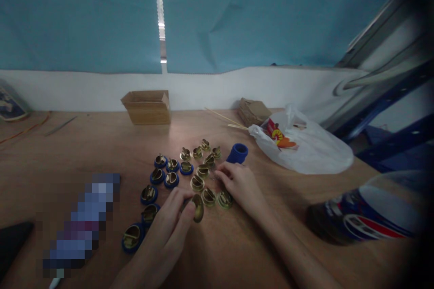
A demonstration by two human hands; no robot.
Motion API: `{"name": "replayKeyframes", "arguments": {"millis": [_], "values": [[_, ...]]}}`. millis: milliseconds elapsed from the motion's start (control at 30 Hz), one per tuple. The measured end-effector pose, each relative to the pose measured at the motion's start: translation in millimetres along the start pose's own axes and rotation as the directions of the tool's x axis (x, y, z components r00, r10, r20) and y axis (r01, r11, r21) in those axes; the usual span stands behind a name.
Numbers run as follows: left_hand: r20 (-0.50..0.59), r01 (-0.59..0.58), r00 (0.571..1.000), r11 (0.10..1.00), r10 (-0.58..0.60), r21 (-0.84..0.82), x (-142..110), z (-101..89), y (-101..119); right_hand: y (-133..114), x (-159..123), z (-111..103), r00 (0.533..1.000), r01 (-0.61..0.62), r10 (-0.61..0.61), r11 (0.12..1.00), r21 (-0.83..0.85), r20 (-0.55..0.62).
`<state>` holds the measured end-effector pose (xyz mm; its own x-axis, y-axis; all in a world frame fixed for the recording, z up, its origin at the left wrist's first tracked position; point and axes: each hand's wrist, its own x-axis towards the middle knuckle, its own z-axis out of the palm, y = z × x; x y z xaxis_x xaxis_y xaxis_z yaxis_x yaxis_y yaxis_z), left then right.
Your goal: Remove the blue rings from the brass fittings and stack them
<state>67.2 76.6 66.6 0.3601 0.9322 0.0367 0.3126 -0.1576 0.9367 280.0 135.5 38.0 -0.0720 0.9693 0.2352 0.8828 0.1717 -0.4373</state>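
Observation:
My left hand is closed, pinching a round brass-coloured fitting between thumb and fingers, its domed side turned to the right. My right hand reaches in among the parts, fingertips drawn together beside a row of bare brass fittings; what is between them, if anything, is too small to make out. Several similar fittings, each with an upright piece across its middle, carry blue rings and stand left of the bare ones. A stack of loose blue rings lies just beyond my right hand.
An open cardboard box stands at the wall. Back right are a folded brown carton, thin sticks and a white plastic bag. A large cola bottle lies at right; a pixelated phone-like object lies left.

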Motion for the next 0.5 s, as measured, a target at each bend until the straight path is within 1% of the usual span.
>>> {"name": "replayKeyframes", "arguments": {"millis": [233,367,433,500], "values": [[-0.003,-0.005,1.0,1.0,0.005,0.006,0,0.9,-1,-2,1,-2,0.999,0.003,-0.001,1.0,0.031,-0.051],[-0.013,-0.059,0.998,0.998,0.059,0.002,0,2.2,-11,-11,-1,-10,0.994,0.008,0.002,0.996,0.09,-0.11],[-0.044,-0.099,0.994,0.995,0.099,0.005,1,2.4,-20,-17,-4,-15,0.992,0.03,-0.011,0.988,0.148,-0.13],[-0.084,-0.147,0.986,0.989,0.146,0.0,2,2.0,-29,-24,-8,-19,0.992,0.075,-0.046,0.962,0.264,-0.113]]}}
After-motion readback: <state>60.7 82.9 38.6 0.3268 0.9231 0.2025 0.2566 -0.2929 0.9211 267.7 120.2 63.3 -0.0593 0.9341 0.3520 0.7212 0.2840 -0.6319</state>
